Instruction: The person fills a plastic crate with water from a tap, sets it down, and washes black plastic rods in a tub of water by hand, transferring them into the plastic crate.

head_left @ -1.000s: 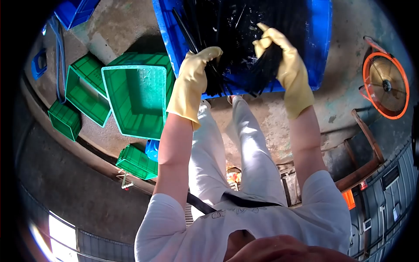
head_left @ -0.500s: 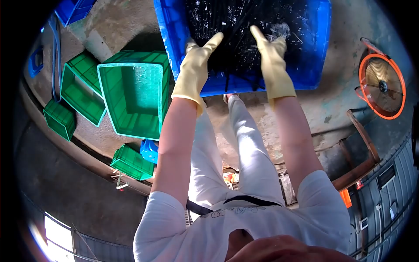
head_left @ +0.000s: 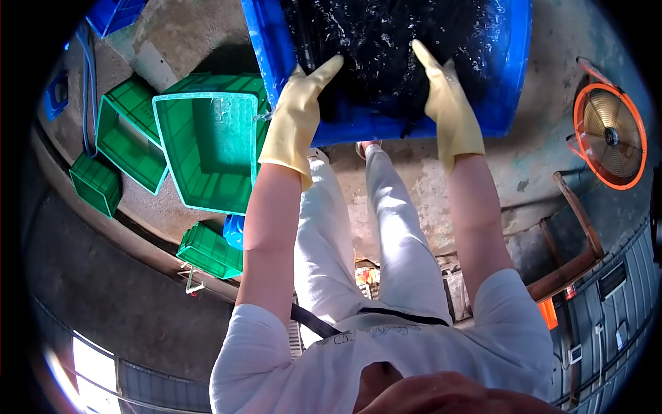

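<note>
A big blue plastic tub (head_left: pixel 514 90) holds wet, shiny black strands (head_left: pixel 379 55) in water; their exact kind is unclear. Both hands wear pale yellow rubber gloves. At the tub's left side is my left hand (head_left: pixel 298 100), thumb stretched out over the strands, its other fingers largely hidden. My right hand (head_left: pixel 447 96) lies over the right part of the contents with its thumb pointing away from me, apart from the fingers, which are mostly out of sight. Neither hand visibly grips anything. A small splash of water (head_left: pixel 263 116) shows beside the left glove.
Green crates (head_left: pixel 160 152) stand on the floor to the left, with a smaller green crate (head_left: pixel 210 250) nearer. A blue hose (head_left: pixel 90 90) hangs farther left. On the right are an orange round fan (head_left: pixel 610 136) and a brown bench-like frame (head_left: pixel 565 276).
My hands have moved farther apart, the right one outward to the right. The black strands have shifted and the water surface looks more stirred. A splash has appeared by the left glove.
</note>
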Demonstrator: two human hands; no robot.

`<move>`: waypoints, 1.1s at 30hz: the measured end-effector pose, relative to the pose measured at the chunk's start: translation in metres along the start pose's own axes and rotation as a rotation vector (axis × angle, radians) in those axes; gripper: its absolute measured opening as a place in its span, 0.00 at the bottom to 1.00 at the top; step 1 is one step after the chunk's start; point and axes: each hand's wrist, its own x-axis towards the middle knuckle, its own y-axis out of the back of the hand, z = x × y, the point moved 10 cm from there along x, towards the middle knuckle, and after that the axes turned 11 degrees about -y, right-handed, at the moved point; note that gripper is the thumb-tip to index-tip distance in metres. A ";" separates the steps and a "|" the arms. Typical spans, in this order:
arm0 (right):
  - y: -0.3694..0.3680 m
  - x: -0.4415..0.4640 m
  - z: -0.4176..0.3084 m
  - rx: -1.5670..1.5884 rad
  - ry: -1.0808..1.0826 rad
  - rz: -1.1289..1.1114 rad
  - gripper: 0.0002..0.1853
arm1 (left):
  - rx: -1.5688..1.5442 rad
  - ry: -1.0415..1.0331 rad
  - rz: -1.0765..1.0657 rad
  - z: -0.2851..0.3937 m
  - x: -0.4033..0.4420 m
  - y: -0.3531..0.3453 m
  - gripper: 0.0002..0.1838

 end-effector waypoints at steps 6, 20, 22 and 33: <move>-0.051 0.024 0.004 0.854 -0.344 -0.054 0.31 | 0.423 -0.587 -0.230 0.046 0.010 -0.066 0.26; -0.032 -0.003 0.002 1.090 -0.246 -0.193 0.32 | -0.052 -0.097 -0.232 0.053 -0.004 -0.052 0.31; -0.025 -0.011 0.005 1.177 -0.254 -0.248 0.32 | -0.074 -0.191 -0.266 0.067 -0.017 -0.046 0.32; 0.025 -0.036 0.011 1.215 -0.319 -0.230 0.18 | -0.193 0.234 -0.232 0.018 -0.009 -0.014 0.23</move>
